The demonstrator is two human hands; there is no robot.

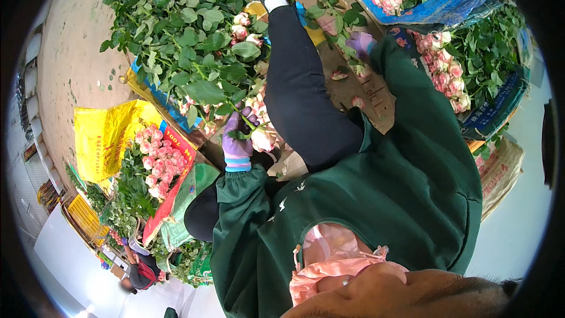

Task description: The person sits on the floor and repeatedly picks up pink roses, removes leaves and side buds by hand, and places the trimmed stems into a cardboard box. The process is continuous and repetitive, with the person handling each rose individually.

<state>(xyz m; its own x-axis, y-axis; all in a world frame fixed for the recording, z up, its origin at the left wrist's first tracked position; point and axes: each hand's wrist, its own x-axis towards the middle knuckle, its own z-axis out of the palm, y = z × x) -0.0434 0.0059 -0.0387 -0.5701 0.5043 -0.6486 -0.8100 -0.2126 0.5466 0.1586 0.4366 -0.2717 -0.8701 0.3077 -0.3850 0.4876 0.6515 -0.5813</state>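
Note:
My left hand (237,136), in a lavender glove with a striped cuff, grips the stem of a pale pink and cream rose (263,138). The bloom hangs just right of the fingers, close to my knee. A large heap of leafy rose stems (176,48) lies beyond this hand, with blooms showing along its right edge. My right hand (362,44), gloved in lavender too, is on the far side of my outstretched leg. It is beside leafy stems and above another rose bloom (363,71) over a brown board (375,97). Its fingers are partly hidden, so its grip is unclear.
Pink roses (163,163) lie in a red wrapper (178,159) at the left, next to a yellow woven sack (106,137). Rose bunches in blue sacking (463,4) stand at the right. My leg (300,84) lies between my hands. A person (143,269) works in the background.

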